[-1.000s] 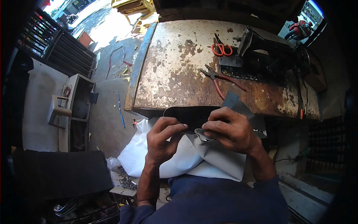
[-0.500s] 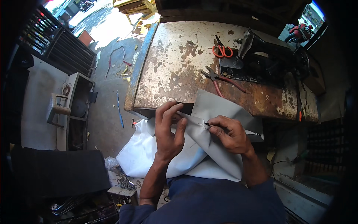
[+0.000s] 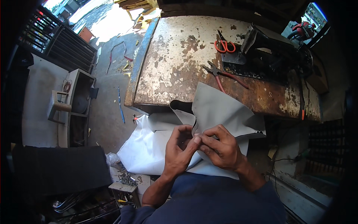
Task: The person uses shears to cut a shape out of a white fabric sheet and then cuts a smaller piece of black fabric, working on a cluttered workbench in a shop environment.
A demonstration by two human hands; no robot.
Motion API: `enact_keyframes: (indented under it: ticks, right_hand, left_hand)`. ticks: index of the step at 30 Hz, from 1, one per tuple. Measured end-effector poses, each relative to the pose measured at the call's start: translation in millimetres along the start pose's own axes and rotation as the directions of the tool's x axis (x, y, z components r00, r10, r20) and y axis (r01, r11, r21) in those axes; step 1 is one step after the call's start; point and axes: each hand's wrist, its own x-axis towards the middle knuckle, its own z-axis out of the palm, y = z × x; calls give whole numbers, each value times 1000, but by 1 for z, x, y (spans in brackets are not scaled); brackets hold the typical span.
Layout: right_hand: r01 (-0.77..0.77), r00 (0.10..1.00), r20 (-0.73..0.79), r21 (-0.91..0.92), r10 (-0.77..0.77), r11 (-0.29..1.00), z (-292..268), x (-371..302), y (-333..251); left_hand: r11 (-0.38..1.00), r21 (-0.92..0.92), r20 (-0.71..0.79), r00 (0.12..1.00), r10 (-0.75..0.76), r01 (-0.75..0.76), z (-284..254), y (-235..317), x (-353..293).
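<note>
A large piece of grey sheet material point(image 3: 220, 106), looking like vinyl upholstery fabric with a dark edge, hangs over my lap and rises against the table's front edge. My left hand point(image 3: 181, 149) pinches its folded edge between thumb and fingers. Close beside it, my right hand point(image 3: 222, 147) grips the same edge, fingertips almost touching the left thumb. Whether anything small sits between the fingertips is hidden. A paler, white stretch of sheet point(image 3: 138, 149) spreads below and left of my hands.
On the worn table point(image 3: 164, 71) lie pliers with red handles point(image 3: 220, 74) and orange-handled scissors point(image 3: 225, 46). A black sewing machine point(image 3: 272, 52) stands at the right. Down on the left are a small stool point(image 3: 59, 106), a blue strip point(image 3: 120, 106) and a box of metal bits point(image 3: 125, 184).
My left hand has moved right and down along the sheet's edge to meet my right hand. My right hand has shifted slightly left and down. The sheet's left edge now curls open.
</note>
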Motion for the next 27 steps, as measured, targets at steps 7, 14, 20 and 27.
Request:
enact_keyframes:
  ticks: [7, 14, 20, 27]
  right_hand:
    - [-30, 999, 40, 48, 28, 998, 9, 4, -3]
    - [-58, 991, 119, 10, 56, 998, 5, 36, 18]
    - [78, 983, 169, -28, -72, 997, 9, 31, 23]
    - [207, 967, 170, -96, -189, 974, 7, 28, 26]
  left_hand:
    - [996, -78, -141, 989, -53, 42, -18, -12, -6]
    - [997, -70, -192, 981, 2, -15, -19, -23, -8]
    - [1000, -15, -161, 987, 19, -21, -20, -19, -10]
    - [999, 7, -150, 987, 49, -48, -21, -20, -7]
